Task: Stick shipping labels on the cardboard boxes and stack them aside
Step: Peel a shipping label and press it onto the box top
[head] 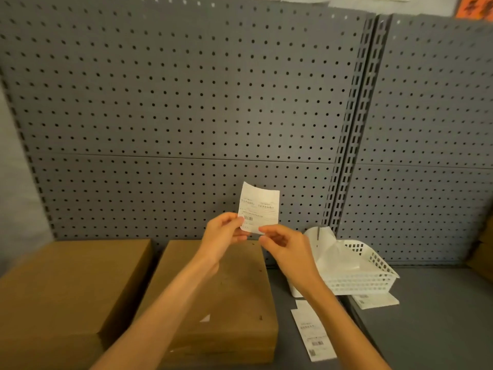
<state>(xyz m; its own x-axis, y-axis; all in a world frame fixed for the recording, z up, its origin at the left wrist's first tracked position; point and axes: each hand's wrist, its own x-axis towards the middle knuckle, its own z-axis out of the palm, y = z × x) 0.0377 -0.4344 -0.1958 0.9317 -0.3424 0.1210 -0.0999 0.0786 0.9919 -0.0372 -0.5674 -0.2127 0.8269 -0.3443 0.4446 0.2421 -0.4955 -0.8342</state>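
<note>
A white shipping label [259, 205] with small print and a barcode stands upright in the air above a flat cardboard box [240, 297]. My left hand [222, 232] pinches its lower left corner. My right hand [282, 243] pinches its lower right edge with thumb and forefinger. The box lies on the grey shelf under both forearms. A second, larger stack of cardboard boxes [66, 292] sits to its left.
A white plastic basket [365, 273] holding white backing paper stands right of the box. Loose labels [313, 335] lie on the shelf [426, 316] in front of it. A grey pegboard wall [186, 102] closes the back. More cardboard [482, 252] shows at the far right.
</note>
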